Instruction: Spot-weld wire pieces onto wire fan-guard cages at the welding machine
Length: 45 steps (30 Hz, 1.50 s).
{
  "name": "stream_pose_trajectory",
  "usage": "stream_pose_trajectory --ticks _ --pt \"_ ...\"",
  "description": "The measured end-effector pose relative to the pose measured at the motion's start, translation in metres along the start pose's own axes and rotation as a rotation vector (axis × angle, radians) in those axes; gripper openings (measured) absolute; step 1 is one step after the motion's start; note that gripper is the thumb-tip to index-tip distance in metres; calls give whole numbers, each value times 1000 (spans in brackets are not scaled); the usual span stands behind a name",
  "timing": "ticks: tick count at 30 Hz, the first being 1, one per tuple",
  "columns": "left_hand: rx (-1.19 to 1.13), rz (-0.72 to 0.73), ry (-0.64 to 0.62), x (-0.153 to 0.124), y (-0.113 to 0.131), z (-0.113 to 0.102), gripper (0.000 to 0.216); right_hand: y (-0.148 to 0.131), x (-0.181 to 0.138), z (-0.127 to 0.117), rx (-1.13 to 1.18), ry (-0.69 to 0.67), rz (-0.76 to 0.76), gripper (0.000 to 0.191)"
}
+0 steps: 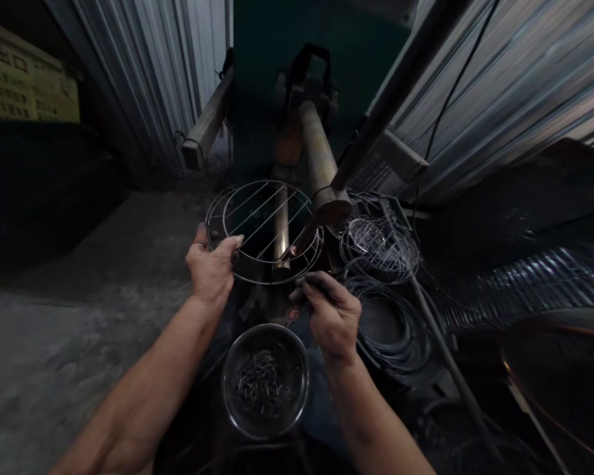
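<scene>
My left hand (pixel 212 260) is closed on the left rim of a round wire rack (pixel 247 208), made of two rings with several straight cross wires. The rack is held between the upper and lower metal rods of a welding machine (pixel 321 145). At the rack's right edge, a small bright glint shows by the rod tip. My right hand (pixel 331 310) is just below the rack, thumb and fingers pinched together; what they hold, if anything, cannot be made out. Below both hands sits a steel bowl (pixel 231 409) with many short bent wire pieces (pixel 263 382).
On the right lie finished-looking wire racks (pixel 381 247) in a pile and wire hoops (pixel 398 336) beneath them. A long bar (pixel 440 356) slants past them. A yellow crate (pixel 30 79) stands at far left, and corrugated metal walls (pixel 143 66) rise behind.
</scene>
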<state>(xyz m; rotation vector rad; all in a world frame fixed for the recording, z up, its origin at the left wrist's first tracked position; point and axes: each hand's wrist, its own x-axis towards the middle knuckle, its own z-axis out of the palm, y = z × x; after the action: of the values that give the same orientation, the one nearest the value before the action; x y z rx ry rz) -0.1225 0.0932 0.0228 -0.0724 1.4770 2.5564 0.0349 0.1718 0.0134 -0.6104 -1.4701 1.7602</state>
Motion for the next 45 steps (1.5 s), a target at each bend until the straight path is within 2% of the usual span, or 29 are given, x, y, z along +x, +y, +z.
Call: stream_pose_trajectory --ticks 3,5,14,22,30,38,42,45 --pt "6 0 15 -1 -1 0 42 3 5 3 -71 -14 67 20" --pt "10 4 23 -3 -1 0 43 7 12 6 -78 24 112 21" --pt "7 69 -26 -1 -5 -2 41 9 22 21 -92 96 92 21" --pt "-11 -16 -33 5 -11 2 44 22 25 19 -21 118 36 19" --pt "21 -30 -52 17 -17 5 44 19 33 22 -6 143 40 18" --pt "19 -98 1 25 -23 11 51 15 41 21 1 136 97 19" --pt "4 -71 -10 27 -24 11 49 15 36 13 -114 65 104 21" --pt "16 -74 -8 26 -23 12 50 23 30 3 -324 22 2 21"
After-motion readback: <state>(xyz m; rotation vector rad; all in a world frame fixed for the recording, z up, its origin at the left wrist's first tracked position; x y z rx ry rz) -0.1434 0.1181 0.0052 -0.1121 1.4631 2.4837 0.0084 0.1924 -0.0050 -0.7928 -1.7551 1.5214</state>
